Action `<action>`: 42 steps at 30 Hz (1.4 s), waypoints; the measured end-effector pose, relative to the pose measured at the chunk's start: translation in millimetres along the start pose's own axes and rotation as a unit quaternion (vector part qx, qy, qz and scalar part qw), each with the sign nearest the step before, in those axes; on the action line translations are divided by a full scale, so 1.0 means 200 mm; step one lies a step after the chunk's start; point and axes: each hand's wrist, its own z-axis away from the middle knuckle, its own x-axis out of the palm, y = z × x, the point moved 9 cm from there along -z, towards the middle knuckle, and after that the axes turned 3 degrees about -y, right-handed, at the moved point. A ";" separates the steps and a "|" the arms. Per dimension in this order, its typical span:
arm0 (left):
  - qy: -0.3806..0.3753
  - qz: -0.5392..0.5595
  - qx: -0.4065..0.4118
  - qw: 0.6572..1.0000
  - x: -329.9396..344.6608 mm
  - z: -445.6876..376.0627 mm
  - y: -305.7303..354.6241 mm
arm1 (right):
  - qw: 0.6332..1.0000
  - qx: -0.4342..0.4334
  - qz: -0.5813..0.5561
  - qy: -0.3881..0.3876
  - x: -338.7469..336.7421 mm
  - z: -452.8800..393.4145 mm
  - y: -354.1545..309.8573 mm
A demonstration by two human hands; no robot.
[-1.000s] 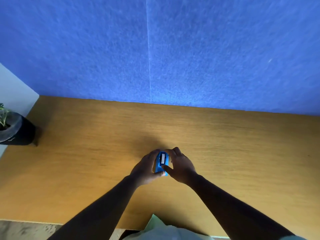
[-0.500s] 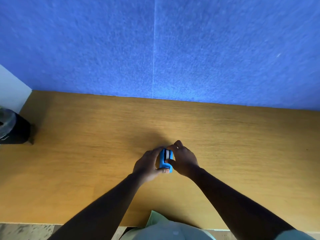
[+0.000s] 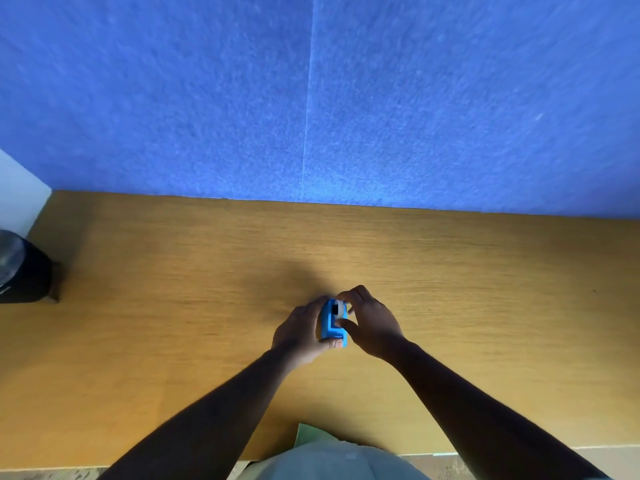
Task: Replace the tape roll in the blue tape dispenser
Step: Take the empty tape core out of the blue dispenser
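Note:
A small blue tape dispenser point(image 3: 330, 326) stands on the wooden desk point(image 3: 485, 306), held between both hands. My left hand point(image 3: 298, 332) wraps its left side, thumb under the near end. My right hand point(image 3: 372, 323) presses against its right side, with fingertips on the pale tape roll point(image 3: 340, 308) that sits in the far end of the dispenser. Most of the roll is hidden inside the body and behind my fingers.
A dark pot point(image 3: 20, 271) stands at the desk's left edge. A blue felt wall point(image 3: 311, 98) rises behind the desk. A pale green sheet point(image 3: 311, 436) pokes out at the near edge by my lap.
The camera view has shifted slightly, pushing the pot further out of frame. My right fingers have moved up onto the tape roll at the far end; the dispenser stays in the same spot.

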 end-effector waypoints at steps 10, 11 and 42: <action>-0.038 0.197 -0.018 0.979 -0.12 0.00 -0.01 | 0.956 0.068 -0.282 0.042 -0.03 0.07 0.07; -0.022 0.228 -0.023 0.973 -0.15 0.00 0.01 | 0.946 0.072 -0.314 0.037 -0.02 0.07 0.07; 0.051 0.431 -0.065 0.898 -0.25 0.01 0.24 | 0.836 0.063 -0.542 0.067 -0.17 0.15 0.10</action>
